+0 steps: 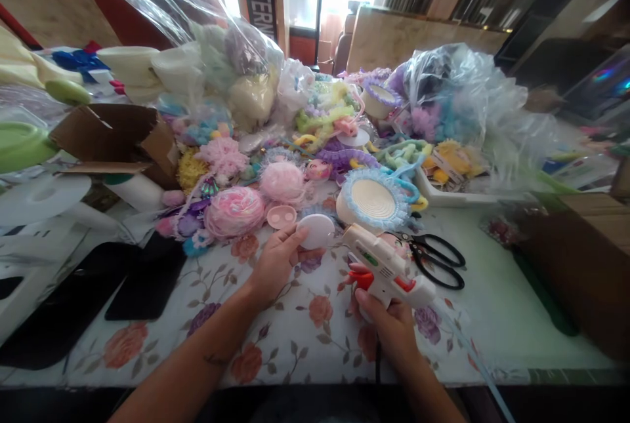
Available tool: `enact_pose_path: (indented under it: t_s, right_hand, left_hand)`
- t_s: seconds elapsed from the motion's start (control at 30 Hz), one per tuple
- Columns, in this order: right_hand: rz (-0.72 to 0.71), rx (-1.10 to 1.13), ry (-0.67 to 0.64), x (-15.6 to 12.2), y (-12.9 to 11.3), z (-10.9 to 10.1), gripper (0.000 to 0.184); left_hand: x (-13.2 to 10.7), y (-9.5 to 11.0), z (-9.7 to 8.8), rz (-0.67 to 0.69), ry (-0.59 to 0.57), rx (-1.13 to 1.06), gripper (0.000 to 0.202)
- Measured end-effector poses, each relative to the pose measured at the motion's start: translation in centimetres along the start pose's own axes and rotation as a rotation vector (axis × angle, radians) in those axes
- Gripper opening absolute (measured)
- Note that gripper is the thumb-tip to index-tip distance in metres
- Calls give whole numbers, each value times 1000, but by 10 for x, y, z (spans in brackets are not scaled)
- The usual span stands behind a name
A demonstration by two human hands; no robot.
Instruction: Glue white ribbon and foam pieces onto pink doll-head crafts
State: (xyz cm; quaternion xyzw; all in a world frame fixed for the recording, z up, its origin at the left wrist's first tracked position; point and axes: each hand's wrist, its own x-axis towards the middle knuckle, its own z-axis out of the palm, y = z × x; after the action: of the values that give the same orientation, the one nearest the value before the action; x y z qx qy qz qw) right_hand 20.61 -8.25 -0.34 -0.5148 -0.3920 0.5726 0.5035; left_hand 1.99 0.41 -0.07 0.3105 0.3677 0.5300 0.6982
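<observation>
My left hand (278, 262) pinches a round white disc (316, 231) by its left edge, holding it just above the flowered tablecloth. In my right hand (388, 318) is a white hot glue gun (381, 259), its fingers wrapped round the handle by the orange-red trigger. The gun's nozzle points left toward the disc, with a small gap between them. Close behind the disc lies a small pink oval piece (281, 216) with two round marks. A cream round basket (371, 199) with a blue ruffled edge stands behind the gun. Black-handled scissors (438, 259) lie right of the gun, their blades partly hidden.
Balls of pink yarn (235, 211) and a heap of colourful trims fill the back. A cardboard box (115, 141) and black phone-like slabs (147, 275) lie on the left. Clear plastic bags (457, 95) and a white tray (453, 197) stand at right.
</observation>
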Motion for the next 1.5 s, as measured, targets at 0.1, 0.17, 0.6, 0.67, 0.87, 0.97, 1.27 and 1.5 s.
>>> enact_pose_path:
  t_s: [0.1,0.17,0.6,0.67,0.87,0.97,1.27,1.5]
  right_hand:
    - [143,-66,7,-6,-2,2,45]
    - [149,-102,20,-7,-2,4,45]
    - [-74,-239,92,-3,-1,10,34]
    - [-86,-256,93,-3,-2,11,34]
    - [-89,-272,97,-4,-1,12,35]
    - [-88,-290,106,-4,0,12,36]
    - [-90,-309,95,-4,5,10,36]
    - [-85,-308,104,-5,7,8,37]
  left_hand:
    - [0,2,2,-54,-1,-99,36]
    - [-1,3,3,-74,0,-131,34]
    - [-4,6,5,-83,-49,-110,31]
    - [-4,6,6,-81,-68,-103,30]
    - [-6,5,3,-58,-91,-47,33]
    - [-6,4,2,-38,-94,-32,32]
    - [-7,4,3,-20,-104,-9,28]
    - [-8,4,5,-51,-122,-16,29]
